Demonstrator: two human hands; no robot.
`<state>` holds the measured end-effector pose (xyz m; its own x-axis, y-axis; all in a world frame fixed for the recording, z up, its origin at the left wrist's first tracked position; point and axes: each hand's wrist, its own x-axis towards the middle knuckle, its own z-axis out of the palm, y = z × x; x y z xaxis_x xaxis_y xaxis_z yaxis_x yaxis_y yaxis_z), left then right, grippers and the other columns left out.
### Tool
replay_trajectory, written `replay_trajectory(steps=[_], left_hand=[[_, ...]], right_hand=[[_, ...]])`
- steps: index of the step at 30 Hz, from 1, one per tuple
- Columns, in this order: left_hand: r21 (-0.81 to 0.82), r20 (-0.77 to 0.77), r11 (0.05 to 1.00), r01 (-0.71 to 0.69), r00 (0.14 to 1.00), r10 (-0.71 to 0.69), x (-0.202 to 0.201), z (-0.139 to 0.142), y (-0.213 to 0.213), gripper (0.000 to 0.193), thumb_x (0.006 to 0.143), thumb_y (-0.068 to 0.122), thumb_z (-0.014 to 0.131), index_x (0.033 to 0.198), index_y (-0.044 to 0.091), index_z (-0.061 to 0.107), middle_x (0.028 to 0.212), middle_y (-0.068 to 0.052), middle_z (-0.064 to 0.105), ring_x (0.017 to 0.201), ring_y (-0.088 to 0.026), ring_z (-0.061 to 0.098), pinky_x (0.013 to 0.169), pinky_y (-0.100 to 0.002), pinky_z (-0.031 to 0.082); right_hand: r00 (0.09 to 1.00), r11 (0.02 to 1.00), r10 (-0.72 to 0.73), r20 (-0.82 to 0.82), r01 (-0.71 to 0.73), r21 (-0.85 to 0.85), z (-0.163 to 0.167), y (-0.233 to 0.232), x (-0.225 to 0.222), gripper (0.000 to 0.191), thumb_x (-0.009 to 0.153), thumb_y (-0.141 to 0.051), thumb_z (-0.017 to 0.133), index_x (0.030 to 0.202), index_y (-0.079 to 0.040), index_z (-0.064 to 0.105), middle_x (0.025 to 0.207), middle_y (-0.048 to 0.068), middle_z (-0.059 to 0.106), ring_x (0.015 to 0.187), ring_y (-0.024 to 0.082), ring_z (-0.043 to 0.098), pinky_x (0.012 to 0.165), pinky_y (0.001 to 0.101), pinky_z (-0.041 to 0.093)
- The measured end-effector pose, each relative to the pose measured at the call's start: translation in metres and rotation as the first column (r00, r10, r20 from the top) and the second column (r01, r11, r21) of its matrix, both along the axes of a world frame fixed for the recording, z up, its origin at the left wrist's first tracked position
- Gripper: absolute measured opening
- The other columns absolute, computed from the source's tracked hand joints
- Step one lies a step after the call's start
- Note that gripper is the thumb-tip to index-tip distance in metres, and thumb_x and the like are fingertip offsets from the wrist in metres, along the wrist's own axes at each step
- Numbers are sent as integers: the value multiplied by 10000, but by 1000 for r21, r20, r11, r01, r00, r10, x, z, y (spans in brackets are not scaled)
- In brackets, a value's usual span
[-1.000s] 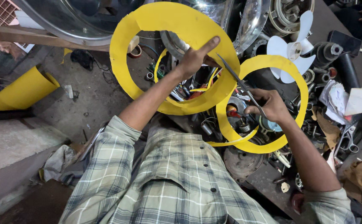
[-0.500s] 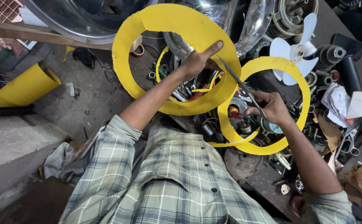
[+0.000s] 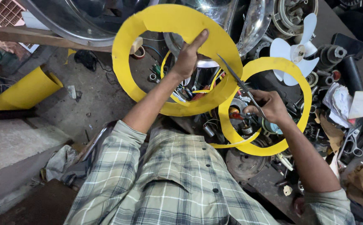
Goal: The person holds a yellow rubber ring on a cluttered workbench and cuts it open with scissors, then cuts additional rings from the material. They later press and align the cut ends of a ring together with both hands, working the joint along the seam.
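Overhead, a large curved chrome housing [image 3: 65,25] spans the top of the view, with a rolled yellow sheet [image 3: 25,89] lying on the concrete floor [image 3: 85,108] to the left. Below the hands, a cluttered workbench [image 3: 273,179] carries metal parts, a white fan blade [image 3: 294,52] and a dark motor cylinder [image 3: 335,54] on the right. The large yellow ring [image 3: 148,25], cut from flat sheet, is held raised above this clutter; its outline is roughly circular with uneven edges, and a thin yellow offcut strip [image 3: 235,143] curls beneath it. A second, smaller yellow ring [image 3: 302,108] overlaps its right edge and partly hides the bench parts behind. The left hand [image 3: 187,58] grips the large ring from inside, thumb extended along the face. The right hand [image 3: 269,106] is clenched around the handles of the scissors [image 3: 239,83], whose blades point up-left at the large ring's right rim.
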<state>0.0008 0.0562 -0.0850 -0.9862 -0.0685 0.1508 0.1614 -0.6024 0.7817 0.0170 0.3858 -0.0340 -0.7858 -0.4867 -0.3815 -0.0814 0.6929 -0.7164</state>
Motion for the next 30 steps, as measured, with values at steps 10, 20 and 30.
replay_trajectory(steps=[10, 20, 30], left_hand=[[-297, 29, 949, -106, 992, 120, 1, 3, -5, 523, 1041, 496, 561, 1286, 49, 679, 1208, -39, 716, 1166, -161, 649, 1029, -318, 492], [-365, 22, 931, -4, 1000, 13, 3, 0, 0, 540, 1050, 513, 533, 1313, 56, 645, 1225, -50, 695, 1178, -170, 646, 1037, -331, 494], [-194, 141, 957, 216, 971, -191, 4, 5, -2, 567, 1024, 498, 520, 1385, 60, 539, 1243, -93, 662, 1119, -200, 727, 879, -409, 687]], right_hand=[[992, 997, 68, -103, -71, -23, -2, -2, -1, 752, 680, -431, 915, 1268, -11, 707, 757, -13, 708, 667, 25, 551, 586, 238, 461], [993, 994, 106, -55, -104, 31, 9, -14, -3, 775, 630, -471, 907, 1259, -56, 729, 727, -15, 660, 646, 54, 524, 567, 281, 429], [984, 987, 113, -135, -96, 130, 12, -17, 0, 768, 628, -481, 891, 1254, -64, 736, 649, 22, 683, 596, 87, 554, 571, 311, 452]])
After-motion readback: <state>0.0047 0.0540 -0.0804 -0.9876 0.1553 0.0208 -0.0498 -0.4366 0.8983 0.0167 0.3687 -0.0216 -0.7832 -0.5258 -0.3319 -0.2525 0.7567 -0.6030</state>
